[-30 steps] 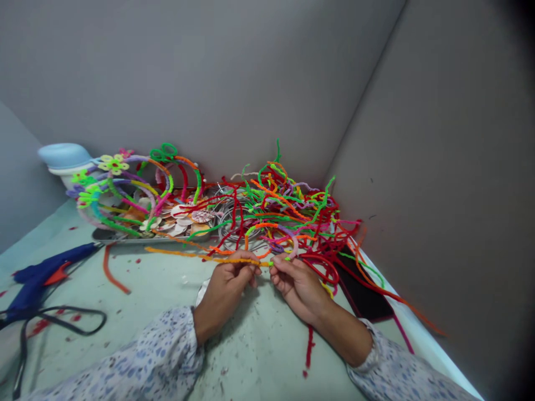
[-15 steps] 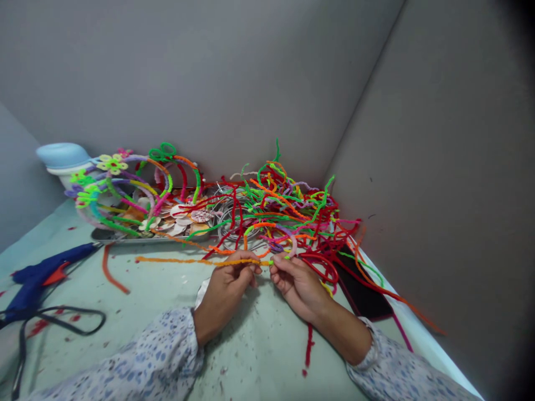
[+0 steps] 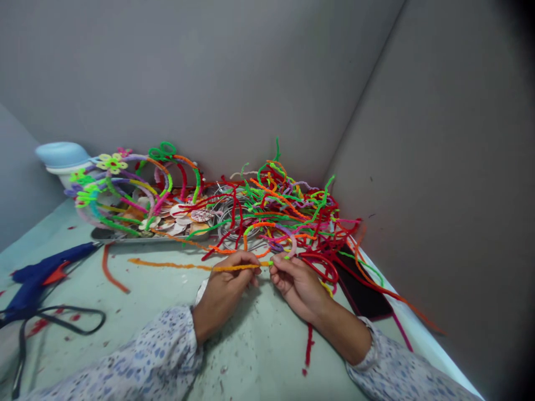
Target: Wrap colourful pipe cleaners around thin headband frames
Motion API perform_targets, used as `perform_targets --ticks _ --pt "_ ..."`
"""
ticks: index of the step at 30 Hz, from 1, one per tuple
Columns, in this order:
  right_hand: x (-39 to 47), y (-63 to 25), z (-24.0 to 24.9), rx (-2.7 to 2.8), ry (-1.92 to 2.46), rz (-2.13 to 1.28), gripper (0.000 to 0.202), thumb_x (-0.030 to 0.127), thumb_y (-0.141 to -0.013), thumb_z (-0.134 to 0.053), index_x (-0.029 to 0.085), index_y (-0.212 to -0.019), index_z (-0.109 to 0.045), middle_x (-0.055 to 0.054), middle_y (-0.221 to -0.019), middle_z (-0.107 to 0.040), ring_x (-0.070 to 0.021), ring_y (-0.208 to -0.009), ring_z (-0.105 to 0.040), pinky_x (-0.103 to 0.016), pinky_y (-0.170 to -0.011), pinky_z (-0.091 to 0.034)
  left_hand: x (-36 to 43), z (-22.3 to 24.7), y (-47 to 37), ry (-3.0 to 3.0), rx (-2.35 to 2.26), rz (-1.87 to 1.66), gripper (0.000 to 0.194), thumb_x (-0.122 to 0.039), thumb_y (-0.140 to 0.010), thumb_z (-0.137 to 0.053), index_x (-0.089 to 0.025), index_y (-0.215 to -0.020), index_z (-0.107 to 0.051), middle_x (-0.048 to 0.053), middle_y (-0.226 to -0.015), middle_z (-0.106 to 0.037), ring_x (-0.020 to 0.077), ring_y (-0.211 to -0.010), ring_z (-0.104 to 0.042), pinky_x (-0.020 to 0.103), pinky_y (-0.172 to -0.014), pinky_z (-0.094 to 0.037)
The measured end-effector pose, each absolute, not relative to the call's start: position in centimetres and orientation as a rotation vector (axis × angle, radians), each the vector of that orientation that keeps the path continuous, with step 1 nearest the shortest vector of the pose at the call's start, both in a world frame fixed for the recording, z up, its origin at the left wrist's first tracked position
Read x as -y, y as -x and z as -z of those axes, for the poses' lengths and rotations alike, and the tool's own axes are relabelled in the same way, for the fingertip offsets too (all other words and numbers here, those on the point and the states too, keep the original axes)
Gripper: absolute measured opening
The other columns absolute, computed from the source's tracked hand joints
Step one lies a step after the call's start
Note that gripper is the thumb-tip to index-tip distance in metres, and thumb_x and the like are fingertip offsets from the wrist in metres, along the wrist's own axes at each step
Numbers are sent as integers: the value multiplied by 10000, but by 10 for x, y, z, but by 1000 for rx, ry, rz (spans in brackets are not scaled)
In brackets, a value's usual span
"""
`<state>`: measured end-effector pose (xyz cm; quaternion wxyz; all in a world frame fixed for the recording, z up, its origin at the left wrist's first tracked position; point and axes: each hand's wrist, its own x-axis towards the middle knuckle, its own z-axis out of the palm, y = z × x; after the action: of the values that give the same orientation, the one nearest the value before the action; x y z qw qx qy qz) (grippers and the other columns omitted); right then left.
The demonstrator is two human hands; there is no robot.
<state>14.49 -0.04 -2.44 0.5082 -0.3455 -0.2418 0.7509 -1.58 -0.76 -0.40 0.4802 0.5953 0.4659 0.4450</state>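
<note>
My left hand (image 3: 229,289) is closed on an orange-yellow pipe cleaner (image 3: 179,265), whose long free end sticks out to the left. Close beside it, my right hand (image 3: 298,284) pinches a headband (image 3: 293,239) wrapped in coloured pipe cleaners: green, orange, purple and pale pink show along its arch. At the headband's green end, between my two hands, the orange-yellow strand meets the band. My fingertips partly hide that spot. Behind the hands spreads a tangled heap of pipe cleaners (image 3: 288,195) in many colours.
Finished-looking flower headbands (image 3: 154,161) stand in a metal tray (image 3: 167,239) with shells (image 3: 179,214). A blue glue gun (image 3: 50,273) with a black cord lies at left, near a blue-lidded container (image 3: 62,156). A dark flat object (image 3: 368,289) rests at right by the table edge.
The free end of the orange-yellow pipe cleaner has swung slightly left, and its part by my left hand sits a little lower. My right hand and the headband have barely moved.
</note>
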Motion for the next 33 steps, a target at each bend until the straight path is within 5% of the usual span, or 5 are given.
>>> perform_targets --ticks 33 --pt "-1 -146 25 574 795 -1804 107 220 -706 -712 168 -728 -621 4 -629 -613 -79 -532 -526 -181 -478 -379 11 6 16 -1585 -1230 -1040 193 -141 -776 -472 -218 -898 -600 -15 -734 -627 122 -611 -554 209 -553 -420"
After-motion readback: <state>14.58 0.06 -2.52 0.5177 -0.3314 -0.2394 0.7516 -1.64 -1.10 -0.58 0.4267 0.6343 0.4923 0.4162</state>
